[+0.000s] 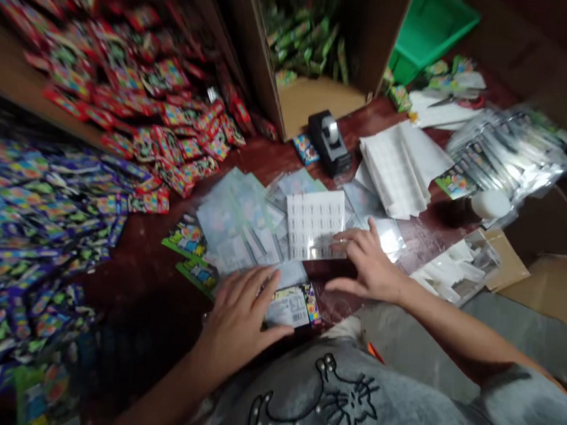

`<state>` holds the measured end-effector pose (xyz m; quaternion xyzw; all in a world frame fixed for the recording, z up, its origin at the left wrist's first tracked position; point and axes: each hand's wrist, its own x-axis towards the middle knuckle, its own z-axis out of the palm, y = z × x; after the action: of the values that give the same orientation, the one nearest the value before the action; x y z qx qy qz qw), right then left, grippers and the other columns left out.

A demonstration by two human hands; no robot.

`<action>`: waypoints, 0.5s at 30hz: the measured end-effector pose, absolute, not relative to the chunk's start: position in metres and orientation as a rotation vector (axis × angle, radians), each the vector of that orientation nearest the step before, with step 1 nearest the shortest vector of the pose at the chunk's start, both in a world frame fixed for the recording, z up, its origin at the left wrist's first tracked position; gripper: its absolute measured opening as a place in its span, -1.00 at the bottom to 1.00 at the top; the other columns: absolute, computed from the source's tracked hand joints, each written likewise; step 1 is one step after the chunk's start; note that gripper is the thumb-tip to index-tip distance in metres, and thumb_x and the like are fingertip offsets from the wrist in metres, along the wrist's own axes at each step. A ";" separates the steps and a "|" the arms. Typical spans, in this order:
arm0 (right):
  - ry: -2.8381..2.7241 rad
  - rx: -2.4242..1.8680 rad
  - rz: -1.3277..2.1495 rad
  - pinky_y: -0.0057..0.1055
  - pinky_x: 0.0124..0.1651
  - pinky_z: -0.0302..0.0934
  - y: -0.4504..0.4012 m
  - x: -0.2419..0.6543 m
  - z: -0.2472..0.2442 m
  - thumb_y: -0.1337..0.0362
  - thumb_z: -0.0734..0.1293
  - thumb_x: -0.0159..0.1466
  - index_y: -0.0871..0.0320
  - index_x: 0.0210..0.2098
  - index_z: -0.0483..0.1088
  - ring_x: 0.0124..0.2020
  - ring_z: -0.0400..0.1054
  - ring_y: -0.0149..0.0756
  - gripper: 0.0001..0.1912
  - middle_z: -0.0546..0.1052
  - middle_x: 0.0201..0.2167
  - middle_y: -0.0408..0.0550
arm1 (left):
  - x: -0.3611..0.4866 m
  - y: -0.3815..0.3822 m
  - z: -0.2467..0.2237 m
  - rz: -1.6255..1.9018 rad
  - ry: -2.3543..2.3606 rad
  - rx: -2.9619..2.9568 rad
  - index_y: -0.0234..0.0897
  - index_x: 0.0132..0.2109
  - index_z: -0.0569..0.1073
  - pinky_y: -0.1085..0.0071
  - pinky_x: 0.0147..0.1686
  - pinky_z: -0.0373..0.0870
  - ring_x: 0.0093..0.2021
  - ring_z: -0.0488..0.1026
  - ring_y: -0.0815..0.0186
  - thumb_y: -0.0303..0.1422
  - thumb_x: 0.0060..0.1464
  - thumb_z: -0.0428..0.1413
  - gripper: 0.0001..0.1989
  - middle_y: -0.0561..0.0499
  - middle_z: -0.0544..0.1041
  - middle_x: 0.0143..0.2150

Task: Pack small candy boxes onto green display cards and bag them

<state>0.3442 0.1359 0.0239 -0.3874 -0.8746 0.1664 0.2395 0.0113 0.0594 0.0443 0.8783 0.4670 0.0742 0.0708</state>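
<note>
My left hand lies fingers outstretched over the edge of a printed packet with a barcode, partly covering it. My right hand is open, thumb spread, with its fingertips at the right edge of a white sheet of small printed labels. That sheet rests on clear plastic bags. To its left are fanned clear bags with green-edged cards. Two bright cartoon cards stick out beside my left hand. Whether my right fingertips touch the sheet is hard to tell through the blur.
Red packets and purple packets are heaped at left. Behind stand a tape dispenser, a cardboard box with green packets, and a green bin. At right are papers, stacked bags and a white-lidded jar.
</note>
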 end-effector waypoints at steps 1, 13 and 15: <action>-2.364 -1.080 0.372 0.36 0.56 -0.09 0.166 0.347 0.033 -0.29 0.33 0.44 0.10 0.19 0.43 0.23 0.43 0.08 -0.36 0.55 0.15 0.18 | 0.004 0.085 0.051 0.265 1.453 2.676 -0.33 0.42 0.37 -0.12 0.38 0.27 0.35 0.41 -0.19 -0.02 0.33 0.21 -0.31 -0.35 0.50 0.36; -2.165 -1.795 -0.246 0.58 0.39 0.10 0.576 0.266 0.086 0.27 0.46 0.32 0.06 0.65 -0.10 0.58 -0.08 0.55 0.04 -0.16 0.67 0.36 | -0.063 0.414 0.063 0.228 2.182 2.459 -0.16 0.55 0.29 -0.41 0.17 0.39 0.44 0.16 -0.59 0.13 0.24 0.23 -0.12 -0.57 0.07 0.57; -2.316 -1.680 -0.408 0.64 0.42 0.00 0.597 0.252 0.082 0.32 0.42 0.34 -0.02 0.62 0.03 0.60 -0.12 0.55 -0.06 -0.02 0.65 0.26 | -0.066 0.421 0.050 0.275 2.106 2.559 -0.21 0.46 0.43 -0.36 0.16 0.43 0.43 0.20 -0.55 0.13 0.24 0.23 -0.20 -0.58 0.14 0.54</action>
<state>0.2525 0.5972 0.0819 -0.5767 -0.7950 -0.1401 0.1253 -0.0663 0.4205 0.0503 0.7662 0.6306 0.0822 -0.0916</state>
